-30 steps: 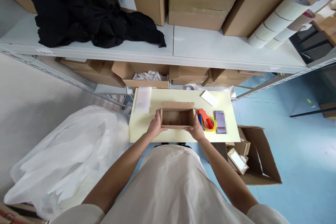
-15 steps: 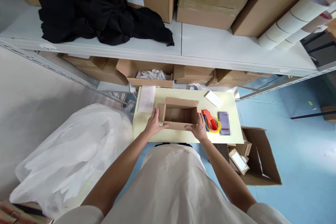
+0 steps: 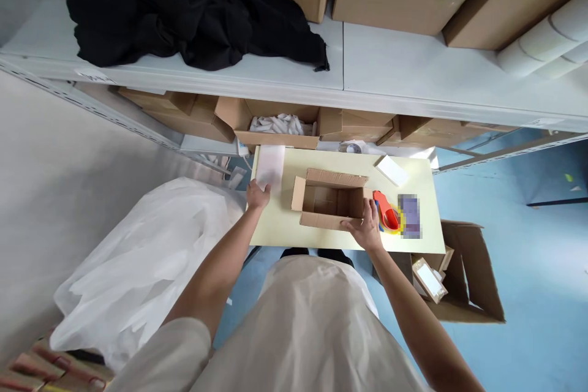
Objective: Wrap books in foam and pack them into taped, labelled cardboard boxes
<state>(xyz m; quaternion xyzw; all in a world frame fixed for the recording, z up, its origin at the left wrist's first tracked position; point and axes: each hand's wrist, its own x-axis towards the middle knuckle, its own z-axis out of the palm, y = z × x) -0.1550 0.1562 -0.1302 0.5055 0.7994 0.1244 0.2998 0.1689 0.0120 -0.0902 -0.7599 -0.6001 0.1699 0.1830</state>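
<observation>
Hiding part of the carton (image 3: 333, 201) — right hand (image 3: 366, 231)

Showing a grey metal shelving unit (image 3: 404, 73) stretching across beyond a pale yellow table (image 3: 280, 226); showing blue floor (image 3: 539, 269) at right, catching light.

A single head-worn camera looks forward and steeply down over a pale shirt (image 3: 312, 331), which fills the bottom centre. Its wide view holds the worktop (image 3: 280, 234) near, mid-frame, the shelf (image 3: 390, 64) crossing the upper part, and floor (image 3: 542, 282) at right.
</observation>
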